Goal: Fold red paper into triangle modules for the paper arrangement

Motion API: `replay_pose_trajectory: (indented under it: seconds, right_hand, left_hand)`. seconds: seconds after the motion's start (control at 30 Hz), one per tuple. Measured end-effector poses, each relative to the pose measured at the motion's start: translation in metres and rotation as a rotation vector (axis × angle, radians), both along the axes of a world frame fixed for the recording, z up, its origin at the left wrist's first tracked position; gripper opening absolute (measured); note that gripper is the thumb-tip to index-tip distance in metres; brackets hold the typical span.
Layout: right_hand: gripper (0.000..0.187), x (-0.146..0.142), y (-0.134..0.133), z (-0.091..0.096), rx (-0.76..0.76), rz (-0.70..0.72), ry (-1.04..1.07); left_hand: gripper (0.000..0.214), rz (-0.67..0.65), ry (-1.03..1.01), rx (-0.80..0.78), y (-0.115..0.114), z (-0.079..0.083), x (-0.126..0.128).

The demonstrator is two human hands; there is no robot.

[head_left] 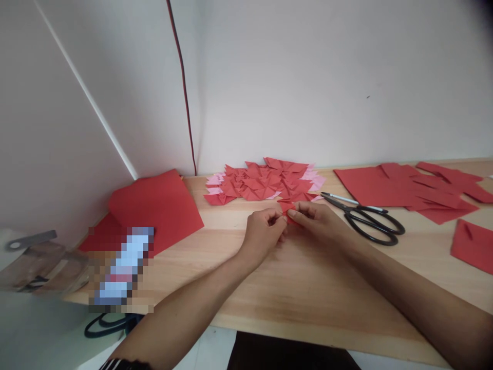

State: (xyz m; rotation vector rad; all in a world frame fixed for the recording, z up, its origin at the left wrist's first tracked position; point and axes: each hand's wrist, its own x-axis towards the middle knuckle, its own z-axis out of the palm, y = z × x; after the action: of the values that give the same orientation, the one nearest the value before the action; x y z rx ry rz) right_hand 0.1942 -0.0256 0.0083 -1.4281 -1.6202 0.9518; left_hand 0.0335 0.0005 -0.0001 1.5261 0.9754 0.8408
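Between my two hands is a small piece of folded red paper [285, 206], held just above the wooden table. My left hand [265, 226] pinches its near left side, thumb and fingers together. On its right side my right hand [314, 218] grips it, the thumb lying on top. Part of the paper is covered by my fingers. Right behind my hands lies a heap of folded red and pink paper pieces [262, 182]. To the right of my right hand rest black-handled scissors [373, 226], with a pen [358, 201] lying across them.
Large red sheets [162, 205] lie at the left, near a blurred-out phone [125, 264]. More red paper [370, 185] and cut pieces [442, 190] lie at the right, with another red piece [475, 246] nearer. A wall [308, 77] with a hanging cable [183, 77] stands behind the table [269, 298].
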Motion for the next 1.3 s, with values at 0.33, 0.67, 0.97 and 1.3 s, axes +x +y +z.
replay_pose_trajectory:
  seconds: [0.33, 0.67, 0.97, 1.3]
  right_hand:
    - [0.015, 0.003, 0.004, 0.003, -0.102, 0.065, 0.029]
    - [0.024, 0.009, 0.006, 0.005, -0.089, 0.088, -0.036]
    - [0.016, 0.007, 0.005, 0.003, -0.097, 0.107, 0.008]
    - [0.023, 0.015, 0.007, -0.002, -0.161, 0.122, 0.103]
  left_hand:
    - [0.017, -0.021, 0.131, 0.1, -0.001, 0.004, -0.002]
    - [0.018, -0.049, 0.106, 0.086, -0.001, 0.004, -0.002]
    - [0.017, -0.008, 0.17, 0.17, 0.0, 0.008, -0.003]
    - [0.019, -0.029, 0.188, 0.177, 0.0, 0.009, -0.003]
